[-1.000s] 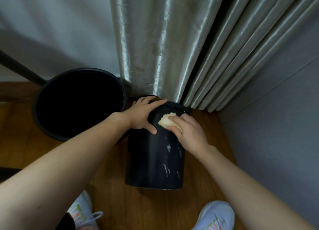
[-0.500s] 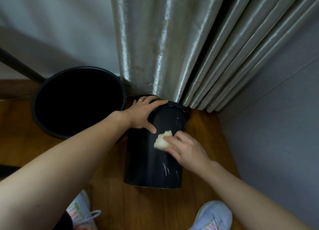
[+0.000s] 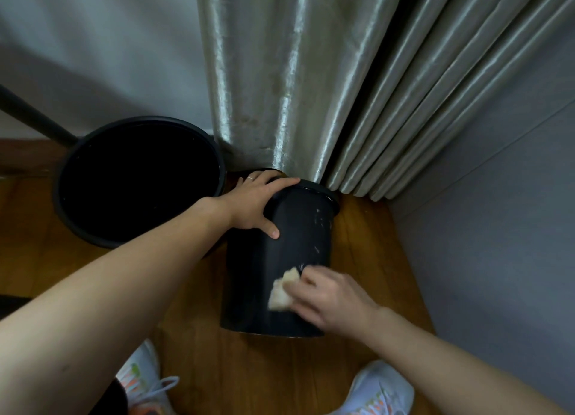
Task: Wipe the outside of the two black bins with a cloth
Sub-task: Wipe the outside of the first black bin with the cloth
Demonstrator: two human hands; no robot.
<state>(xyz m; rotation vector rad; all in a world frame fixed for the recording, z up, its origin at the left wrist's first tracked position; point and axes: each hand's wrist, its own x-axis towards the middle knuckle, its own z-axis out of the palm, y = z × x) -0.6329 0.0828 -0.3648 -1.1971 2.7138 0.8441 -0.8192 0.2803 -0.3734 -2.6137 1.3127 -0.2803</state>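
Small bin point(image 3: 292, 243) tilted on floor point(image 3: 357, 246) beside curtain point(image 3: 280, 87) — right hand point(image 3: 329, 299) fingers clenched round cloth point(image 3: 281, 290) against its lower wall. Left hand point(image 3: 255, 201) grips rim. Large bin point(image 3: 62, 196) just left — touching unclear.

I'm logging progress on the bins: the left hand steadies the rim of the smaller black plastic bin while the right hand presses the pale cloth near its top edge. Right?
Not quite. The head view shows the right hand pressing the pale cloth low on the smaller black plastic bin, near its base, not its top edge. The left hand does steady the rim.
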